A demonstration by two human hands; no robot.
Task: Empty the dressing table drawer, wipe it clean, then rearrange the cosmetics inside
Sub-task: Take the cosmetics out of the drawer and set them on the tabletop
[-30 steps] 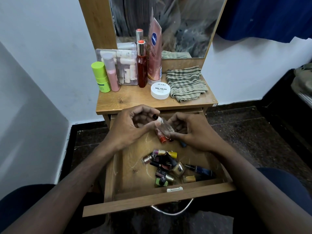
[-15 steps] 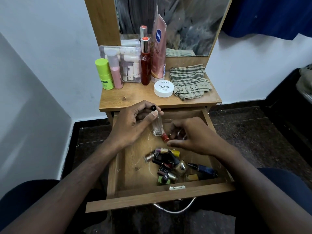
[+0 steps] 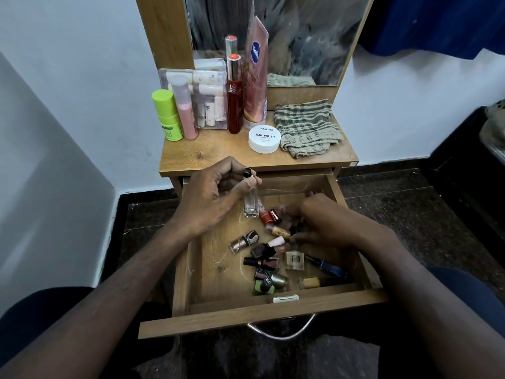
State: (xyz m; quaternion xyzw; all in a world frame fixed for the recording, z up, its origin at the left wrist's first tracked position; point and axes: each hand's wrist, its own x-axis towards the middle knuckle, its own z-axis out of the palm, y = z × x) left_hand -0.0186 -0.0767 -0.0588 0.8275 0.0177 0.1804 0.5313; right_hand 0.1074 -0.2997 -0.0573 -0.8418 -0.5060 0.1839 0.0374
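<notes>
On the tabletop (image 3: 207, 157) sits a "Zudio NAIL POLISH" tub (image 3: 264, 138); left hand (image 3: 216, 196) pinches a clear bottle (image 3: 251, 205).

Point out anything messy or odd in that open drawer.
The nail polish bottles lie toppled in a loose heap on the drawer floor, which shows pale streaks. Nothing looks spilled.

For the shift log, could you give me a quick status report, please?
Left hand grips clear bottle. Right hand down among nail polishes, grip hidden. Drawer open, not emptied. Cloth unused on tabletop.
</notes>
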